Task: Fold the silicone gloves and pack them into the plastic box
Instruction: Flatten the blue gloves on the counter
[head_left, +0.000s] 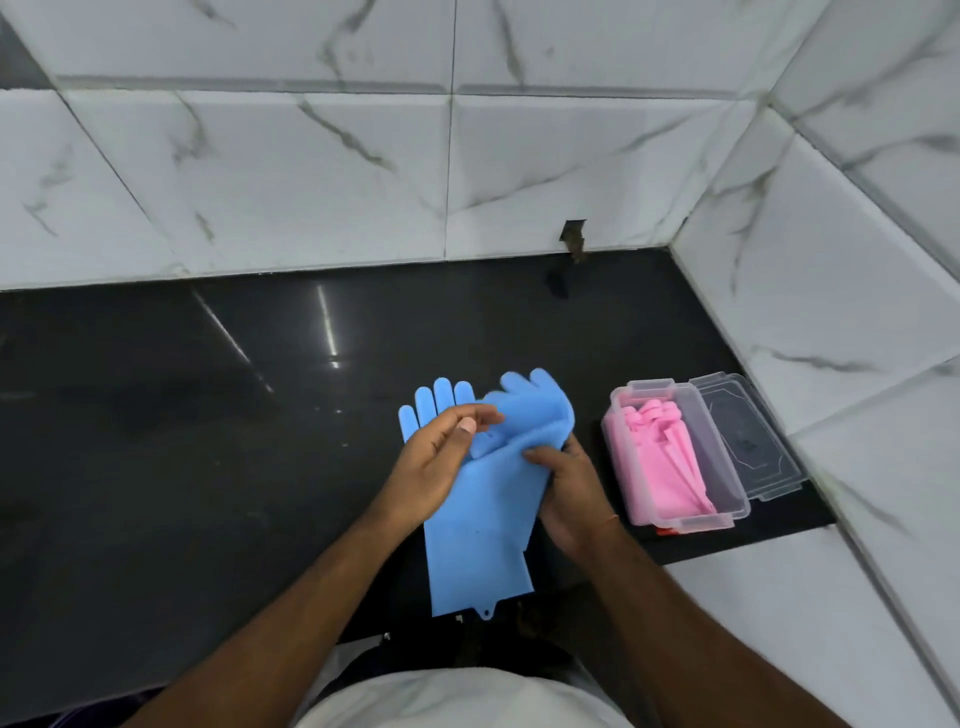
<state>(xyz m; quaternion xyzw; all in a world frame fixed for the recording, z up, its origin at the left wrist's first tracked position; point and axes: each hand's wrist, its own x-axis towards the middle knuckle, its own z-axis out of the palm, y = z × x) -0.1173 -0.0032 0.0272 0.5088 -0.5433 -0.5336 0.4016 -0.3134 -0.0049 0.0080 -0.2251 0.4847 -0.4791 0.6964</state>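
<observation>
Two blue silicone gloves (480, 525) lie stacked on the black counter, cuffs hanging over its near edge. The lower glove's fingers (436, 402) point away from me. The upper glove's finger end (530, 410) is bent up and curled over. My right hand (569, 491) pinches the upper glove's right edge. My left hand (434, 460) hovers over the gloves' left side, fingers loosely curled, touching the folded part. A clear plastic box (724, 452) to the right holds folded pink gloves (657, 457).
The box's clear lid (748, 431) lies flat behind the box, against the right wall. White marble tile walls (311, 171) close the counter at the back and right. The black counter (182, 415) stretches to the left. A small hole (573, 239) sits in the back wall.
</observation>
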